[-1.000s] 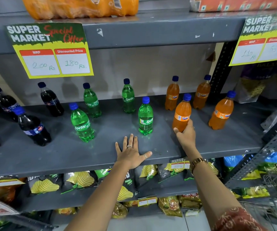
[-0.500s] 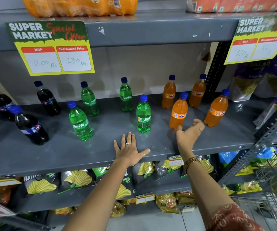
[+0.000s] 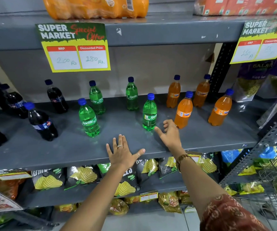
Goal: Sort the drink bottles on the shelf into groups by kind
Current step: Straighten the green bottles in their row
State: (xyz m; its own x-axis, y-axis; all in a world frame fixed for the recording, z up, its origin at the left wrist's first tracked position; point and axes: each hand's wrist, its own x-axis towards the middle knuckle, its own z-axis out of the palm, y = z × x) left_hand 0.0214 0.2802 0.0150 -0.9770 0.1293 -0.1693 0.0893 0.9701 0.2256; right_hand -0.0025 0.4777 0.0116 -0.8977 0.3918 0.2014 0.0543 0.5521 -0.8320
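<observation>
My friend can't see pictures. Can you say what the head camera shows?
Two bare hands reach over a grey shelf of sorted bottles: dark cola left, green Sprite middle, orange Fanta right. The open right hand nears a Sprite bottle; the left hand lies flat.

place: supermarket | evidence: price sign reading "Super Market", stocked metal shelf, crisp packets
</observation>
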